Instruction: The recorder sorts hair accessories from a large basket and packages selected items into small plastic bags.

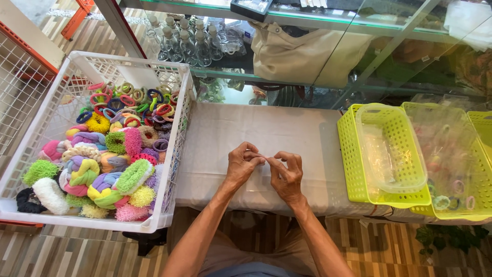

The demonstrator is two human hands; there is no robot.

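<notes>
Both grips pinch, seemingly on a clear bag: left hand (241, 165) and right hand (287, 177) meet above the table (230, 128).

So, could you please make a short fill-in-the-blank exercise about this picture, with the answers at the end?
1. The white crate full of colourful hair ties stands on the person's ____ side.
2. The left hand and the right hand meet above a table covered with a ____ cloth.
3. The baskets on the right side are yellow-____ in colour.
4. A clear plastic ____ lies in the nearer basket.

Missing words: left; white; green; container
</notes>
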